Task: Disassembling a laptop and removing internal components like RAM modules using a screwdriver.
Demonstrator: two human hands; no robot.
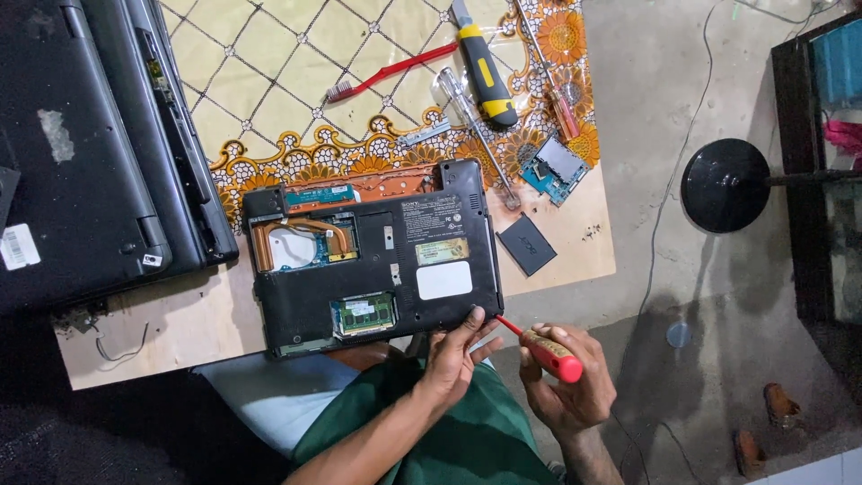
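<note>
A black laptop (422,269) lies upside down on a wooden board (180,323), with its cooling pipe, fan and memory slot exposed. My right hand (570,382) grips a red-handled screwdriver (548,355) whose tip points at the laptop's near right corner. My left hand (453,355) rests its fingertips on that same corner, beside the tip, and holds nothing.
Two closed dark laptops (99,153) are stacked at the left. On the patterned cloth (269,54) lie a red toothbrush (386,72), a yellow-black screwdriver (485,67), a clear-handled screwdriver (471,121), a small circuit board (552,168) and a black square cover (527,244). A black round lamp base (725,186) stands on the concrete floor.
</note>
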